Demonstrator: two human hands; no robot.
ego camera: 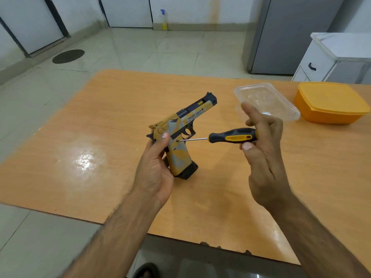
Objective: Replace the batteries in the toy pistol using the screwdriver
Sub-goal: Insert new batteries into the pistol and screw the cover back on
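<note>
Toy pistol (181, 135), yellow and grey with a dark slide, stands raised over the middle of the orange table (84, 117), muzzle pointing away and to the right, its black magazine base low near the tabletop. Left hand (155, 167) grips it round the back of the handle, thumb lying up along the side near the hammer. Right hand (261, 149) holds the screwdriver (230, 136) by the rear of its black and yellow handle, thumb under it and fingers curled behind, index finger lifted. Its thin shaft lies level and points left, tip touching the pistol's grip just below the trigger guard. Further right on the table sit a clear plastic container (267, 101) and an orange lidded box (331, 102), just beside each other
</note>
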